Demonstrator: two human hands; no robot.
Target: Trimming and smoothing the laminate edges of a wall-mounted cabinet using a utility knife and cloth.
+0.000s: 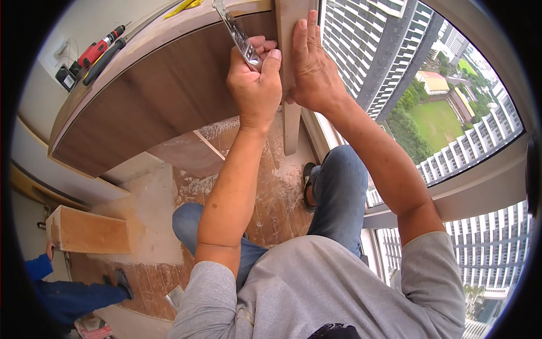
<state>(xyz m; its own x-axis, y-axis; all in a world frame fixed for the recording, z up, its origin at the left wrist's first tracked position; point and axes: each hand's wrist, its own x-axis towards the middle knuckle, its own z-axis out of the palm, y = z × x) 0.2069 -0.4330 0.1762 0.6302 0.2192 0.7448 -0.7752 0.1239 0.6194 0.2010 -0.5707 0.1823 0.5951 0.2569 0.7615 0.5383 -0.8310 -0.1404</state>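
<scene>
My left hand (255,93) is closed round a long, flat, shiny metal tool (237,38). The tool slants up and away to the left, and its exact kind is unclear. Beside it stands a narrow upright wooden board (291,121), running along the window frame. Against this board's right side rests my right hand (317,70), fingers stretched upward and nothing held in them. Just left of the board is the dark brown wood-grain front panel (164,90) of a cabinet, close behind my left hand.
On the cabinet's top lie a red and black cordless drill (101,46), a black-handled tool (104,61) and a yellow object (183,8). Window glass (446,113) borders the right. At lower left, a person in blue (79,296) touches a wooden box (93,230). Worn planks (265,209) cover the floor.
</scene>
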